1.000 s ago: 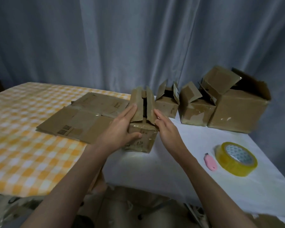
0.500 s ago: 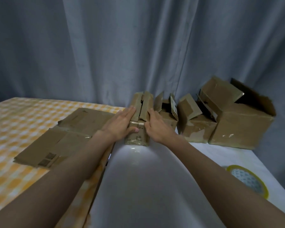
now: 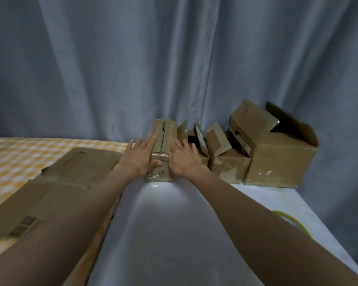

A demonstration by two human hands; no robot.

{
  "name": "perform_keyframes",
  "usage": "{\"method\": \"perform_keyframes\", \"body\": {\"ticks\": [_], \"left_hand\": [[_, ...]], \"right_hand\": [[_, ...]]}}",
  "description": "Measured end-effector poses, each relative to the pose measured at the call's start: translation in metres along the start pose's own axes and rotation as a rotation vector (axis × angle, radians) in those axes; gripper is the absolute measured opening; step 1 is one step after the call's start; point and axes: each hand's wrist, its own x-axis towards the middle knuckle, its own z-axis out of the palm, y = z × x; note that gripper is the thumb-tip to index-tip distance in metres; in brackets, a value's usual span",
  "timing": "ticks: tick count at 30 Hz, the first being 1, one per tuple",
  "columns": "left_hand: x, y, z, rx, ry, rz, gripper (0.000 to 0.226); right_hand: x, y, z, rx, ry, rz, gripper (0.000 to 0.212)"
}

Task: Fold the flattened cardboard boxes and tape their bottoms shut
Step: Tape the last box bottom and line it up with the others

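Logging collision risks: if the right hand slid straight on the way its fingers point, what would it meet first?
Probably the small open brown cardboard box just beyond the right hand; its fingertips look nearly against that flap, though depth is unclear.

Small box between left hand and right hand, fingers straight

Small box on the table between flattened cardboard left and folded boxes right.
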Motion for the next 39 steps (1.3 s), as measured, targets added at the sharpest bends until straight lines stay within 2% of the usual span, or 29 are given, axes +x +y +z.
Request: {"method": "perform_keyframes", "body": {"ticks": [3,5,8,12,14,18,23,25,27,29,31,34,37,39], "left_hand": [[-0.01,0.004,-0.015,-0.083,-0.016,-0.046,0.107],[-0.025,-0.003,-0.029,-0.11,0.0,-0.041,0.105],[-0.055,-0.027,-0.048,-0.084,0.03,-0.08,0.079],[-0.1,-0.08,-0.059,-0.064,-0.017,-0.195,0.057],[-0.122,-0.105,-0.057,-0.095,-0.063,-0.237,0.05],[-0.162,-0.142,-0.045,-0.123,-0.111,-0.321,0.045],[-0.194,-0.151,-0.024,-0.211,-0.184,-0.328,0.047],[-0.196,-0.147,-0.013,-0.264,-0.228,-0.36,0.062],[-0.192,-0.14,-0.008,-0.294,-0.262,-0.422,0.087],[-0.184,-0.125,-0.009,-0.275,-0.25,-0.476,0.115],[-0.174,-0.106,-0.008,-0.188,-0.251,-0.478,0.127],[-0.161,-0.083,-0.003,-0.108,-0.278,-0.458,0.116],[-0.156,-0.085,-0.009,-0.148,-0.246,-0.442,0.092],[-0.158,-0.095,-0.019,-0.221,-0.248,-0.424,0.078]], "right_hand": [[-0.011,-0.004,-0.016,0.018,0.007,0.022,0.065],[-0.024,-0.007,-0.021,0.048,0.148,0.005,0.055],[-0.046,-0.013,-0.026,0.095,0.404,0.013,0.035],[-0.068,-0.035,-0.013,0.225,0.438,0.004,0.024],[-0.069,-0.052,0.0,0.323,0.391,-0.028,0.021],[-0.066,-0.093,0.031,0.429,0.12,-0.046,0.026],[-0.06,-0.143,0.073,0.549,-0.141,0.048,0.027],[-0.057,-0.153,0.084,0.602,-0.164,0.135,0.024],[-0.053,-0.154,0.088,0.755,-0.129,0.248,0.024],[-0.049,-0.149,0.091,0.992,-0.12,0.353,0.02],[-0.051,-0.144,0.091,1.275,-0.147,0.392,0.022],[-0.056,-0.137,0.085,1.493,-0.213,0.342,0.033],[-0.057,-0.136,0.081,1.507,-0.25,0.322,0.037],[-0.056,-0.141,0.083,1.501,-0.264,0.346,0.032]]}}
